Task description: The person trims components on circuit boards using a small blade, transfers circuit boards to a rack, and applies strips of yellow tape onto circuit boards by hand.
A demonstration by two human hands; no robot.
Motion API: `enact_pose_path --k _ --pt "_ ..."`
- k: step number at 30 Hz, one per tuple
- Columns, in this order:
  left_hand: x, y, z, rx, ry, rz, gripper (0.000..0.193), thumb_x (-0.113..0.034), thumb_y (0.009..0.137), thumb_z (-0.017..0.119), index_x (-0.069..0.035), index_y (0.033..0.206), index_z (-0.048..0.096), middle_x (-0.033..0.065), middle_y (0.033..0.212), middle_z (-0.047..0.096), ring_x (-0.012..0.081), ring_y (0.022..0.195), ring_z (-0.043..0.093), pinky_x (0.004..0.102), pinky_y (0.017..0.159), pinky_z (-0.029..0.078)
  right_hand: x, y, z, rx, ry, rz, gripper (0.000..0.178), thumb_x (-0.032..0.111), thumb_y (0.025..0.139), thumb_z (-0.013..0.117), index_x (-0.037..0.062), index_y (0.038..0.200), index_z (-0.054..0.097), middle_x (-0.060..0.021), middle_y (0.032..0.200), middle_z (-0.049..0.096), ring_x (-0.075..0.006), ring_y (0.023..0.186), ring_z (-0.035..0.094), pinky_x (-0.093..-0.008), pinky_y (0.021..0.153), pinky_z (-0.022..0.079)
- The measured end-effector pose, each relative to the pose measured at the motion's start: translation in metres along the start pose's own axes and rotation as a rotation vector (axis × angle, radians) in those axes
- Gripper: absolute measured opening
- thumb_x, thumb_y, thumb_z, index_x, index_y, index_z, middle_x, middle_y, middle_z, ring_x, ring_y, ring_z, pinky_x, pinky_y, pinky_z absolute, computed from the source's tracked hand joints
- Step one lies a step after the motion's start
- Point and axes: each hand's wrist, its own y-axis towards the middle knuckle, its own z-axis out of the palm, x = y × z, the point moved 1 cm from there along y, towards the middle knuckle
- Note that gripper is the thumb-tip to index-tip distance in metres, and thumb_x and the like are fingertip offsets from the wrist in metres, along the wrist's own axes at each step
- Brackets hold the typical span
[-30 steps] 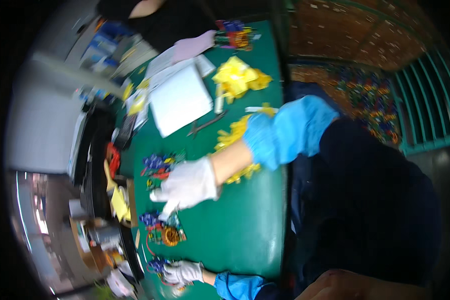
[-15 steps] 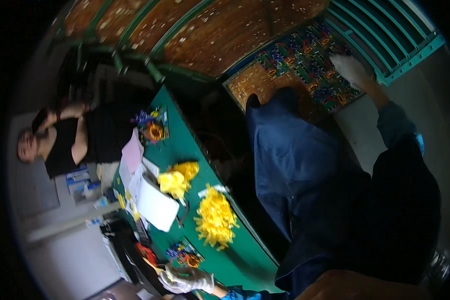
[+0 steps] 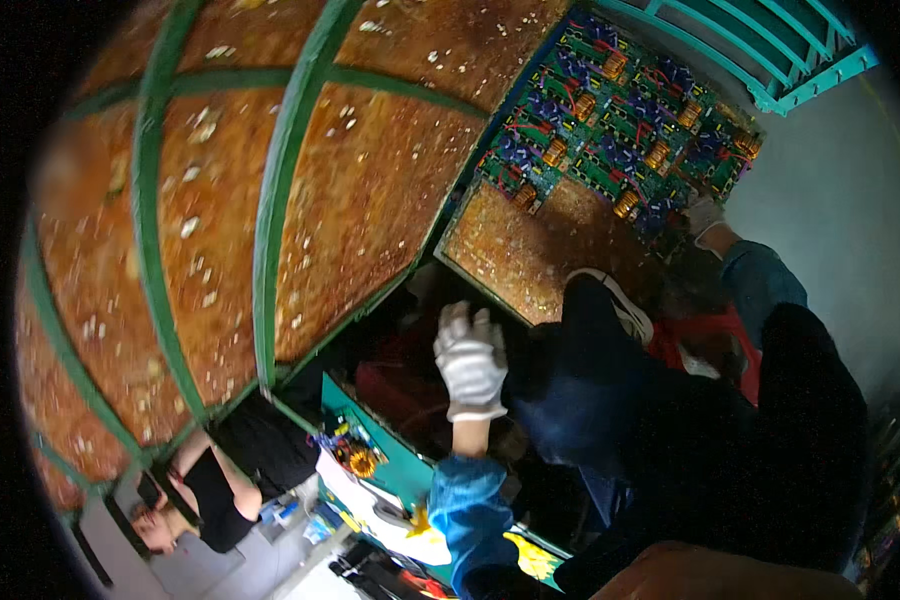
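My left hand (image 3: 470, 360), in a white glove, is held up over the dark gap beside the green table (image 3: 375, 430). Its fingers are stretched forward and nothing shows in them. At the near right corner of a brown wooden board (image 3: 510, 245) is my right hand (image 3: 705, 215), also gloved, next to the circuit boards (image 3: 610, 140) laid there in rows. Its fingers are hard to make out, so what they hold, if anything, cannot be told. These green circuit boards carry copper coils, blue parts and red wires.
Large brown panels with green metal bars (image 3: 280, 190) stand at the left. A teal metal rack (image 3: 780, 80) is at the far right. One more circuit board (image 3: 355, 450) lies on the green table, near papers and yellow strips (image 3: 530, 555). Beyond the table is another person (image 3: 205, 500). A red frame (image 3: 710, 345) stands by my legs.
My view has turned toward the wooden board and panels. My left hand has left the table near a circuit board and come up beside the board. My right hand has moved nearer along the board's right side.
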Motion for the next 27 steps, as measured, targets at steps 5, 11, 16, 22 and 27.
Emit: enact_pose_path --k 5,11,16,22,27 --pt "0.015 0.079 0.137 0.607 -0.086 0.028 0.053 -0.038 0.087 0.062 -0.009 0.130 0.051 0.0182 0.130 0.053 0.0366 0.115 0.055 0.0476 0.090 0.049 0.012 0.012 -0.003 -0.073 0.079 -0.041 0.045 0.014 0.101 0.045 0.0020 0.144 0.036 -0.0204 0.110 0.062 -0.0328 0.094 0.062 -0.0492 0.076 0.055" --pt "-0.036 0.173 0.284 0.493 -0.313 -0.046 0.068 -0.029 0.086 0.062 -0.004 0.143 0.034 0.0204 0.133 0.051 0.0357 0.109 0.058 0.0465 0.082 0.053 -0.071 0.019 0.072 -0.269 0.383 -0.033 0.050 0.006 0.088 0.055 0.0023 0.135 0.042 -0.0276 0.115 0.059 -0.0410 0.094 0.064 -0.0467 0.072 0.054" --pt "-0.013 0.188 0.353 0.573 -0.250 -0.355 0.093 -0.033 0.073 0.073 0.006 0.144 0.025 0.0276 0.139 0.043 0.0402 0.115 0.052 0.0456 0.097 0.044 0.002 0.006 -0.001 -0.385 0.169 -0.139 0.036 0.008 0.083 0.057 -0.0018 0.117 0.047 -0.0206 0.089 0.065 -0.0385 0.081 0.066 -0.0472 0.065 0.053" --pt "0.002 0.202 0.384 0.115 -0.313 -0.154 0.064 -0.035 0.073 0.074 0.003 0.119 0.053 0.0230 0.098 0.065 0.0392 0.095 0.062 0.0472 0.087 0.049 0.009 -0.002 -0.024 -0.172 0.184 0.116 0.027 0.008 0.082 0.056 0.0006 0.107 0.049 -0.0191 0.088 0.065 -0.0366 0.080 0.067 -0.0462 0.064 0.054" --pt "-0.042 0.212 0.296 0.547 -0.380 -0.484 0.059 -0.035 0.071 0.074 -0.004 0.119 0.059 0.0248 0.115 0.062 0.0412 0.107 0.058 0.0466 0.093 0.046 -0.018 -0.015 0.003 -0.211 0.231 0.117 0.027 0.009 0.082 0.056 0.0007 0.107 0.050 -0.0207 0.090 0.064 -0.0375 0.081 0.067 -0.0465 0.064 0.054"
